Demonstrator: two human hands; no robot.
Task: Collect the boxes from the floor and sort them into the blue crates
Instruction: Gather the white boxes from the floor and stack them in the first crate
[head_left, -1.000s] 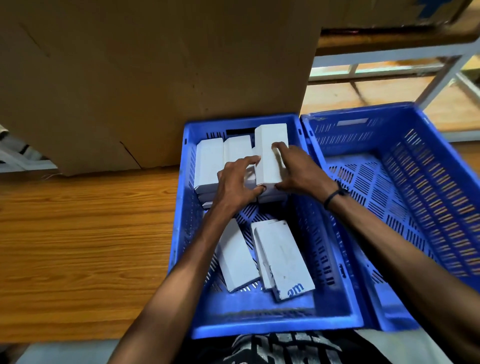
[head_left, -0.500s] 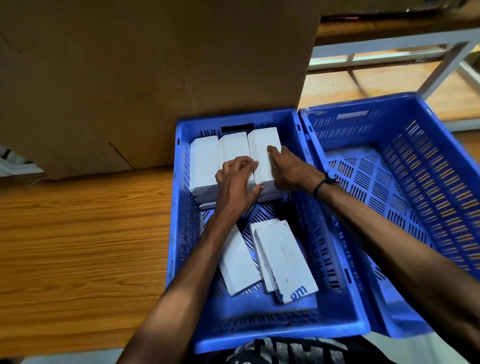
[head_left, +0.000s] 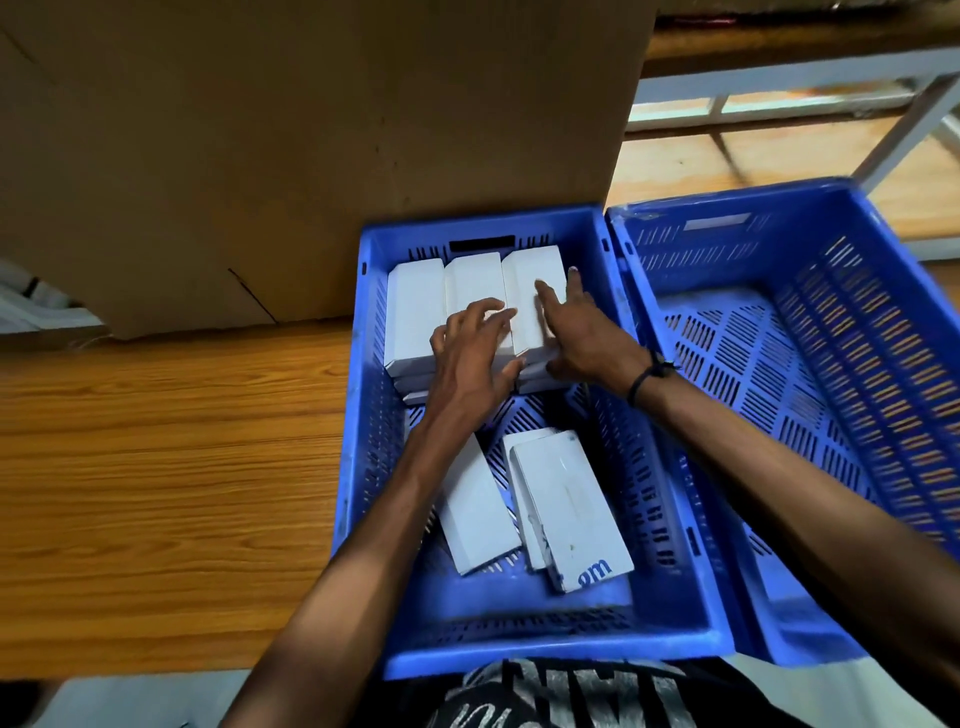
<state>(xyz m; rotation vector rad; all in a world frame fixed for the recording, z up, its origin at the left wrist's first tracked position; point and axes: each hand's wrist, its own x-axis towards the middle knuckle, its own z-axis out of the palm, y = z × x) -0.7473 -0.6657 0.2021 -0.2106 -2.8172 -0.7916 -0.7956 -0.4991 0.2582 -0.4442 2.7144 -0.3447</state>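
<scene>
1. Both palms lie flat with straight fingers, gripping nothing: my left hand (head_left: 470, 358) presses the middle of the white box stack (head_left: 475, 306), my right hand (head_left: 582, 332) presses its right-hand box.
2. That stack sits at the far end of the left blue crate (head_left: 358, 467); the right blue crate (head_left: 909, 291) holds nothing.
3. I judge this the tidying step; next I must gather the loose boxes (head_left: 566, 509) lying near me.
4. Compared with a second ago, the right-hand box now sits level with its row, and my fingers lie flatter.
</scene>
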